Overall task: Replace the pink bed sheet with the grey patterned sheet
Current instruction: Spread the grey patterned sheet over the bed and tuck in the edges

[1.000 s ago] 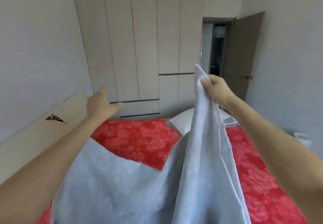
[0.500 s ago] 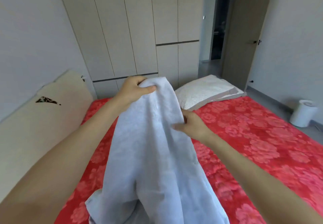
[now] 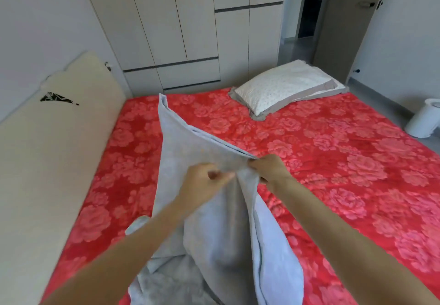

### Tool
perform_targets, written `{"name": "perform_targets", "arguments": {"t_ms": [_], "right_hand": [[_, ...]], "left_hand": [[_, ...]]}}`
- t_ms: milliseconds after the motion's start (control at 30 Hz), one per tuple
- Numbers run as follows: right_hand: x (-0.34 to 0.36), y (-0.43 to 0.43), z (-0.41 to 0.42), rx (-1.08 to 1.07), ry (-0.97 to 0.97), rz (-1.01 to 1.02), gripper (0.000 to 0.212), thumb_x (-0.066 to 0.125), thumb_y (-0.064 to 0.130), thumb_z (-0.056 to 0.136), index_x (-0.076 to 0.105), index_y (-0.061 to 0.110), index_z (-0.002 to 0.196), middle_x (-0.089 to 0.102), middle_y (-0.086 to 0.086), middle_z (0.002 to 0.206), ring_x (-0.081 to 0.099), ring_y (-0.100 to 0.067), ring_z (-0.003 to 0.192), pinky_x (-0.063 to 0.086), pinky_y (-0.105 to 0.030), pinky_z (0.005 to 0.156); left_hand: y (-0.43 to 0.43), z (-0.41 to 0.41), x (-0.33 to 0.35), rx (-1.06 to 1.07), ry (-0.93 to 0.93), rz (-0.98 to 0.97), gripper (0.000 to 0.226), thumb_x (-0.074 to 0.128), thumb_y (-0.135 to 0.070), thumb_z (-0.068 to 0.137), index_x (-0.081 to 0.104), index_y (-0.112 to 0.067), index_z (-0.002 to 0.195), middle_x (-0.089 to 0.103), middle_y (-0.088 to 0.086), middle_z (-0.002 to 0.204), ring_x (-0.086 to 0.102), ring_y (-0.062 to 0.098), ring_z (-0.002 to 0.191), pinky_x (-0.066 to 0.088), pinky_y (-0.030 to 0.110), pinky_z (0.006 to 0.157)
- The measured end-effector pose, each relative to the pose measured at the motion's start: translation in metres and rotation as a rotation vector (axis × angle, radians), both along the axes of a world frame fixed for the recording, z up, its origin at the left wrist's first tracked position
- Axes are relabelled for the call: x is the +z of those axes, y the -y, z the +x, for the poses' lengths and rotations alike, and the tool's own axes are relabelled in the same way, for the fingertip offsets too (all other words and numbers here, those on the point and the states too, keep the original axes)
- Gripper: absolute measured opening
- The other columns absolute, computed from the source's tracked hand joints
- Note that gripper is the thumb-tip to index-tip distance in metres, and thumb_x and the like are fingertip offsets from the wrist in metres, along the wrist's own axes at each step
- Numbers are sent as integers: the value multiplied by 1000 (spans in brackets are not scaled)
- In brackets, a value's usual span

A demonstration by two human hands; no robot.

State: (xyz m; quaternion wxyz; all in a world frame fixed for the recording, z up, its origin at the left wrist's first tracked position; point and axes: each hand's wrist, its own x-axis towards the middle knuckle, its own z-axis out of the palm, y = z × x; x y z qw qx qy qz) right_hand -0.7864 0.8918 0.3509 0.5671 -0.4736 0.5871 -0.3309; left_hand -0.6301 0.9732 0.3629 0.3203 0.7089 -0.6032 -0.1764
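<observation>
With the left hand [image 3: 202, 182] and right hand [image 3: 267, 171] each in a pinching grip on the bunched grey sheet [image 3: 183, 138], held up nearer than the pillow [image 3: 285, 88], it could get spread over the unstripped pink floral sheet [image 3: 333, 161], which that pillow pins down.

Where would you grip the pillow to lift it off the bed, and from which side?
Probably the pillow by the grey border at its near corner, from the person's side: it lies flat on the pink sheet, that corner pointing this way.

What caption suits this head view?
The left hand and the right hand grip a grey sheet above the pink floral bed sheet.
</observation>
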Motion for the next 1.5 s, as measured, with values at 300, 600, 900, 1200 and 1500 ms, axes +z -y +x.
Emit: {"name": "perform_targets", "arguments": {"t_ms": [300, 600, 900, 1200, 1500], "right_hand": [[-11, 1, 10, -224, 277, 335, 31, 39, -14, 91, 45, 2, 65, 44, -10, 60, 50, -18, 47, 42, -19, 29], [3, -7, -43, -292, 361, 329, 34, 39, -11, 93, 43, 7, 65, 48, -5, 37, 52, -15, 43, 45, -17, 34], [52, 25, -105, -249, 259, 80, 24, 49, -1, 94, 52, 7, 72, 61, 2, 48, 56, -9, 58, 50, -20, 47], [26, 45, -199, -390, -1144, -184, 48, 64, 32, 85, 51, 2, 120, 53, -22, 126, 53, -36, 112, 46, -45, 87], [-16, -59, -78, 492, -592, -688, 22, 56, 32, 76, 64, 11, 76, 63, -8, 69, 56, -19, 66, 35, -30, 61]], "left_hand": [[-58, -61, -124, -92, -268, 238, 29, 68, -37, 81, 51, -20, 98, 59, -11, 69, 58, 6, 65, 40, 17, 58], [-92, -90, -199, 13, -430, 277, 53, 60, -32, 91, 21, -17, 58, 26, -6, 43, 27, 9, 46, 22, 20, 50], [-113, -99, -244, 3, -266, 451, 50, 58, -23, 92, 27, -19, 52, 30, -6, 46, 29, 5, 45, 22, 24, 50], [-31, -56, -125, 86, -313, -88, 24, 46, -19, 82, 60, -1, 72, 55, 4, 62, 43, 3, 63, 28, 20, 57], [-18, -82, -35, -296, -287, -183, 16, 64, -12, 87, 62, -6, 73, 51, -11, 58, 49, -3, 58, 34, 12, 58]]}}
